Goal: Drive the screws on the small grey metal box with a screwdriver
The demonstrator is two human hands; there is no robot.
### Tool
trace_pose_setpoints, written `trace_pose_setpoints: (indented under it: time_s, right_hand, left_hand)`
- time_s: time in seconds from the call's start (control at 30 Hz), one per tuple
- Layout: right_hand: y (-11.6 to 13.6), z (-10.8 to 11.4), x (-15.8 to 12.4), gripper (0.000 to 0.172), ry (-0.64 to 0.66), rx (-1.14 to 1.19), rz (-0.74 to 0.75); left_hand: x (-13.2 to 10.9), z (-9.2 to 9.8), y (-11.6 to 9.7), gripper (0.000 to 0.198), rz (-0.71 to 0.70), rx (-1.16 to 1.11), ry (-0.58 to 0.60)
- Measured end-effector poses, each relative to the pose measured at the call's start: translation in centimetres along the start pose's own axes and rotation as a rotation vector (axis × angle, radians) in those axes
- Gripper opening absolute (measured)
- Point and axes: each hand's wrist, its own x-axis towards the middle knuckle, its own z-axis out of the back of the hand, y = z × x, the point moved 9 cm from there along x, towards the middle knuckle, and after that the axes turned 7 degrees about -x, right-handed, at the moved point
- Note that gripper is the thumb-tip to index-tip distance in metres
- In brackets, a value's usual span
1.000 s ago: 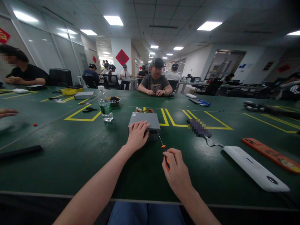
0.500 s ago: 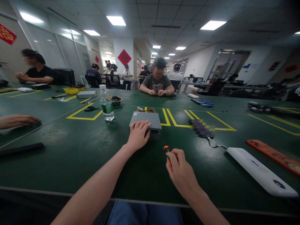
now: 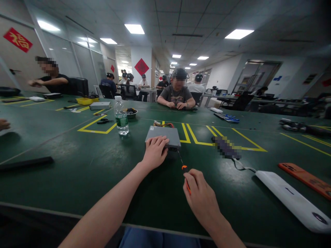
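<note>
A grey metal computer power supply (image 3: pixel 165 132) lies on the green table in front of me, with coloured wires at its far side. My left hand (image 3: pixel 156 151) grips it near its front left, fingers over the top and thumb along the front face. In my right hand (image 3: pixel 200 191) is a screwdriver (image 3: pixel 184 168) with an orange and black handle, my fingers closed round it. Its thin shaft points at the lower right corner of the front face, where the tip appears to touch. Any screw there is too small to make out.
A water bottle (image 3: pixel 121 117) stands left of the power supply, near a bowl (image 3: pixel 131 113). To the right lie a white power bank (image 3: pixel 287 196) with a cable and an orange phone case (image 3: pixel 305 177). A person (image 3: pixel 177 93) sits opposite; another person's hand (image 3: pixel 4 124) shows at the left edge.
My view has tilted slightly, so the scene sits lower and further right. The neighbour's hand at the left has drawn back towards the edge. My hands keep the same hold.
</note>
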Motion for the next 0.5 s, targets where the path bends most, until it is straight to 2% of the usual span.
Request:
trace_pose_setpoints:
  time_s: [0.13,0.3,0.4,0.5]
  right_hand:
    - [1.21,0.44,-0.30,0.025,-0.033,-0.009,0.155]
    - [0.75,0.80,-0.08,0.021,-0.105,0.047,0.100]
    - [0.87,0.61,0.07,0.018,-0.071,0.094,0.081]
    - [0.96,0.50,0.07,0.023,0.004,0.153,0.060]
  left_hand:
    - [-0.01,-0.08,0.11,0.032,-0.005,0.005,-0.011]
    - [0.02,-0.19,0.13,0.032,-0.012,-0.006,-0.012]
    - [0.03,-0.15,0.09,0.032,-0.010,-0.010,-0.014]
    - [0.01,-0.14,0.06,0.032,-0.013,-0.007,-0.016]
